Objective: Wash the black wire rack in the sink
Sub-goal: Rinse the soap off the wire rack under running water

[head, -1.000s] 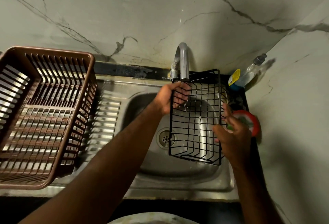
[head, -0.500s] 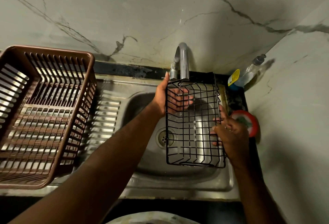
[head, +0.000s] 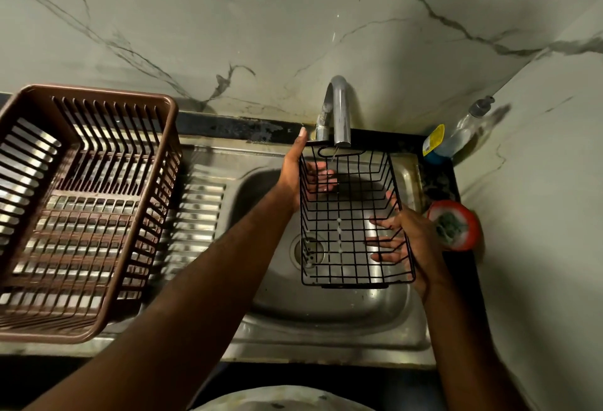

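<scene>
Head view, centre right of frame. The rack (head: 346, 215) is held level over the sink (head: 326, 316), its far end just under the tap (head: 339, 110); a thin trickle seems to fall there.
- Left hand (head: 293, 171): far left corner gripped, thumb up along the rim, fingers curled beneath.
- Right hand (head: 412, 237): near right side clasped, fingers spread under the wires, thumb over the rim.

Step judged: rinsing. For a good rinse the rack is best drawn slowly under the stream end to end, then tilted so each side is wetted. Both grips should be kept firm, as wet wire is likely slippery.
</scene>
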`<action>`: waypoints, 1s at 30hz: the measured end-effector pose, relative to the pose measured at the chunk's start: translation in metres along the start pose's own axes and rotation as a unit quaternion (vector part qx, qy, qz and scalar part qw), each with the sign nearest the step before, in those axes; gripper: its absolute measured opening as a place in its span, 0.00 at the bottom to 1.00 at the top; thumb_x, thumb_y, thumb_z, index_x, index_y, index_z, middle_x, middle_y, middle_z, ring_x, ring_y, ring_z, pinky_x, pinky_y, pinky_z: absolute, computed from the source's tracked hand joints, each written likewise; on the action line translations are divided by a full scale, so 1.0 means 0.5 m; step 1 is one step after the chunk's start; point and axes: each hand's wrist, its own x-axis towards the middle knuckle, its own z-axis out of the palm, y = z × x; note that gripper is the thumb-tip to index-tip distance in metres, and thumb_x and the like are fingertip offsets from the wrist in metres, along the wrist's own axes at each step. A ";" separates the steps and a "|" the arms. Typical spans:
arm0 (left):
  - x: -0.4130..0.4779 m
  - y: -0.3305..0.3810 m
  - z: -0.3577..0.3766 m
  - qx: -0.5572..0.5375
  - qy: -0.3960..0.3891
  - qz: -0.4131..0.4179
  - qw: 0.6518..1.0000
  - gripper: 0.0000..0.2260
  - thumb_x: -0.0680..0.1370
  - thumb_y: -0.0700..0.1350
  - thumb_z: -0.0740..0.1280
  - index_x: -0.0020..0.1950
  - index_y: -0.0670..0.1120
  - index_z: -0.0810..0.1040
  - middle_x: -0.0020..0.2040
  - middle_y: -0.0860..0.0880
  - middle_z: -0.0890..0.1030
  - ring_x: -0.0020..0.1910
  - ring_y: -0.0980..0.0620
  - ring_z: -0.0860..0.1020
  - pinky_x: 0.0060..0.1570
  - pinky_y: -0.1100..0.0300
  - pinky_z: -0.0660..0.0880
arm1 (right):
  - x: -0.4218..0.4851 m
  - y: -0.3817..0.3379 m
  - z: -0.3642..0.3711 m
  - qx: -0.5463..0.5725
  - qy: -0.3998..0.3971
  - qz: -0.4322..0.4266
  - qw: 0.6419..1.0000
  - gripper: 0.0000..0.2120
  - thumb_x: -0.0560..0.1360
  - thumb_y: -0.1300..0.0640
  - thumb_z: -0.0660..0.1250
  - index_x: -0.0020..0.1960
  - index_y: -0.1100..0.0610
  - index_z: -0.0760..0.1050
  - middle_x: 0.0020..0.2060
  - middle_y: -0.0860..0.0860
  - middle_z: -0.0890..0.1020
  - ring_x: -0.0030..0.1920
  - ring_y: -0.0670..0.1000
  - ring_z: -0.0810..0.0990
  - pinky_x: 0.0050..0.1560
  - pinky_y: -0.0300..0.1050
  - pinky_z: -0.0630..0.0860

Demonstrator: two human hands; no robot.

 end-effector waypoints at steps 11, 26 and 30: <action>0.018 0.007 -0.017 0.013 0.024 0.015 1.000 0.44 0.68 0.73 0.71 0.64 0.35 0.78 0.58 0.33 0.83 0.53 0.38 0.85 0.50 0.47 0.83 | 0.024 0.009 0.012 0.020 -0.036 0.028 0.999 0.35 0.66 0.51 0.63 0.74 0.46 0.69 0.58 0.59 0.82 0.51 0.65 0.85 0.49 0.62 0.80; -0.001 0.043 -0.036 0.063 0.003 0.019 0.998 0.47 0.69 0.77 0.64 0.64 0.35 0.79 0.55 0.37 0.84 0.46 0.42 0.84 0.41 0.54 0.82 | 0.043 0.013 0.039 0.060 -0.061 0.062 0.994 0.28 0.67 0.52 0.61 0.66 0.39 0.74 0.60 0.60 0.82 0.55 0.66 0.83 0.48 0.57 0.81; 0.003 0.033 -0.048 0.062 -0.025 -0.006 0.998 0.48 0.71 0.79 0.58 0.66 0.36 0.77 0.57 0.35 0.84 0.56 0.39 0.84 0.56 0.46 0.81 | 0.038 0.017 0.033 0.041 -0.056 0.051 0.996 0.33 0.67 0.51 0.61 0.73 0.43 0.69 0.60 0.60 0.82 0.52 0.65 0.84 0.53 0.62 0.79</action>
